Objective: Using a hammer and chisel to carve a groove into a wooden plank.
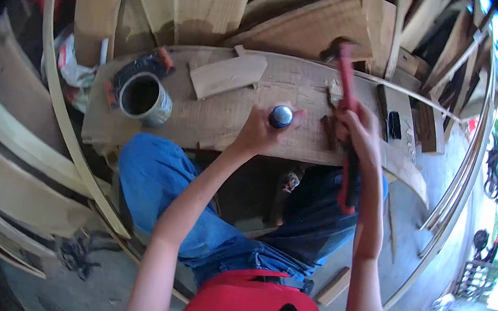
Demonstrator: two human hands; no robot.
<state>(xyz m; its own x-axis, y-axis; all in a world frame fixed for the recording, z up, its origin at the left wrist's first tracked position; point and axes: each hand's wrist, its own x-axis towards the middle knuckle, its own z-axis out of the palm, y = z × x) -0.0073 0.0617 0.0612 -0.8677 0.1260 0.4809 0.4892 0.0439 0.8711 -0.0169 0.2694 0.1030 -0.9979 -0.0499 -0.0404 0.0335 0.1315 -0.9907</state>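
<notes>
My left hand (pixel 258 130) is closed round an upright tool, probably a chisel (pixel 281 116), whose round metal-capped end faces up. Its lower end is hidden by the hand and the handle. To the right, my right hand (pixel 359 127) grips a red and black hammer (pixel 347 80) by its handle. The hammer is raised, its head slightly blurred and level with the far edge of the wooden bench (pixel 298 87). Left of my left hand lies a flat, angled piece of wood (pixel 227 77) on the bench.
A tin can (pixel 161 112) stands at the bench's left, beside a black and orange tool (pixel 142 64). Boards (pixel 308 29) lean behind the bench. A small black object (pixel 394 125) and wood pieces lie at its right. Long thin strips (pixel 57 95) curve past on both sides.
</notes>
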